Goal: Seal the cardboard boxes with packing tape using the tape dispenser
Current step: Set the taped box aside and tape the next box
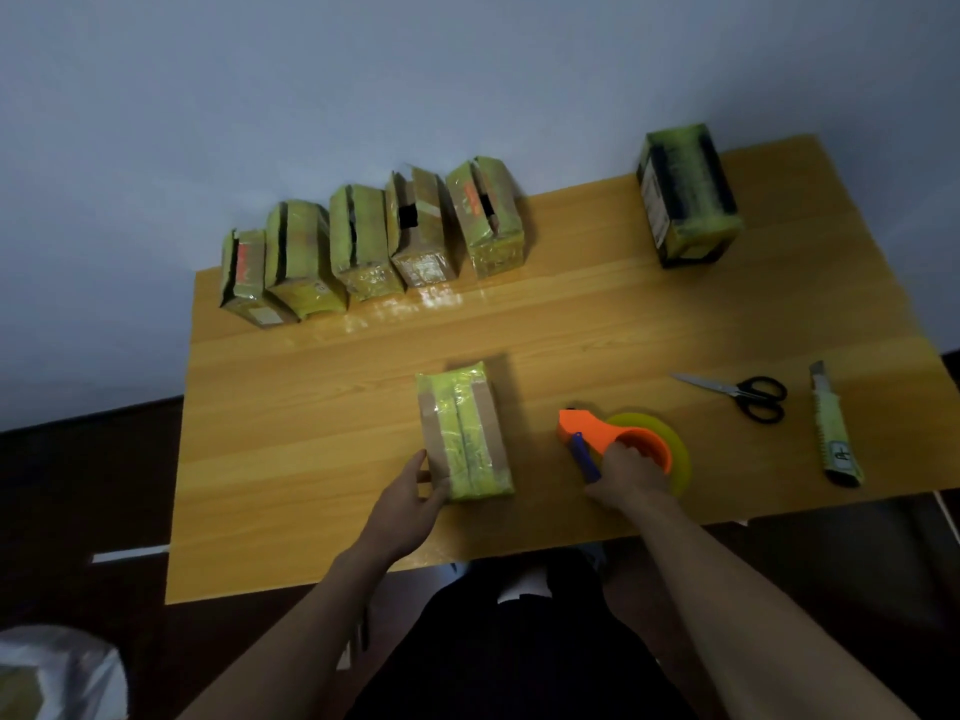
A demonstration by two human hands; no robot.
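Wooden table [322, 439] against a pale wall [363, 70] — dark floor [78, 491].

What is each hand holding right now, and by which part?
Right hand grips the tape dispenser by its orange handle. Left hand holds the near box at its near-left corner.

box [464, 433] left of tape dispenser [618, 444], scissors [737, 394] right
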